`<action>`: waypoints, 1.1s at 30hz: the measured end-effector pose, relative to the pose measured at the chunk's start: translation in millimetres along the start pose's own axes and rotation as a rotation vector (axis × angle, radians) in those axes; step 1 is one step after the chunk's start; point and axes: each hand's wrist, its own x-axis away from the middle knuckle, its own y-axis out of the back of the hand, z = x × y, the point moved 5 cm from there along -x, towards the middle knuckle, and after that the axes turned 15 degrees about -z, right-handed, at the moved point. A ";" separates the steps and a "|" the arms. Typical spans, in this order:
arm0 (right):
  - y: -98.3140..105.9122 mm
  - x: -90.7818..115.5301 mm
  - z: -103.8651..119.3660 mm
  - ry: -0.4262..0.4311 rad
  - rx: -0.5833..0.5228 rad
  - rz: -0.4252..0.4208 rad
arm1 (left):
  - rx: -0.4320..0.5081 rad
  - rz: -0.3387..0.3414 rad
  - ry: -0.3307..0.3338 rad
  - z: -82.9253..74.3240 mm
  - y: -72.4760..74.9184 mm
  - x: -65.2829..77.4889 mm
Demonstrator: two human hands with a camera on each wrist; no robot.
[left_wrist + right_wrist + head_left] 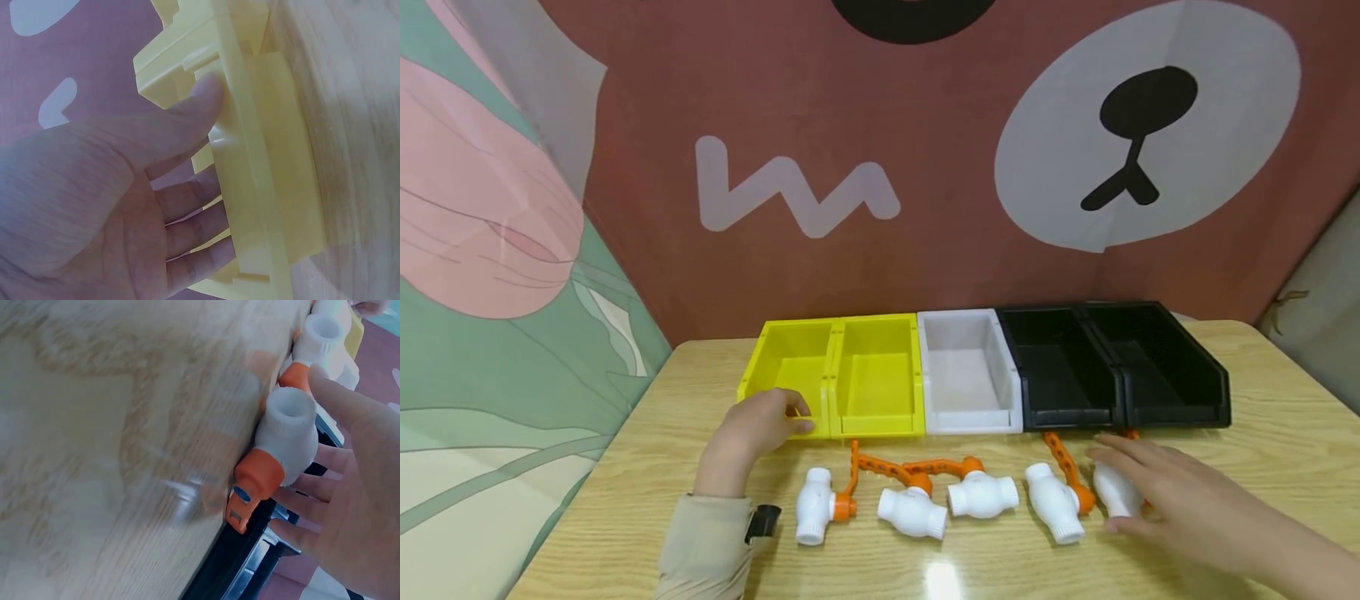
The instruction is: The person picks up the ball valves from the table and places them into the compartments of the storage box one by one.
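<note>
My right hand (pixel 1183 508) reaches over the rightmost white ball valve (pixel 1116 490), partly hiding it. In the right wrist view the fingers (pixel 306 506) extend along the far side of that valve, and the thumb is held apart above it. The valve's orange handle (pixel 256 478) points away from the hand. My left hand (pixel 766 423) rests at the front edge of the leftmost yellow bin (pixel 782 367). In the left wrist view its thumb (pixel 209 94) lies against the bin's yellow front wall (pixel 244 187), with the other fingers loosely extended to that wall.
Other white valves with orange handles lie in a row: one at left (pixel 812 508), two mid-table (pixel 912 512) (pixel 983 496), one further right (pixel 1054 502). Behind them stand a second yellow bin (pixel 880 367), a white bin (pixel 970 367) and two black bins (pixel 1063 367) (pixel 1157 358), against a printed cloth.
</note>
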 end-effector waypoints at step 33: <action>0.5 -11.6 6.2 0.201 -0.005 0.056 | 0.024 0.026 0.007 1.0 -3.6 -1.5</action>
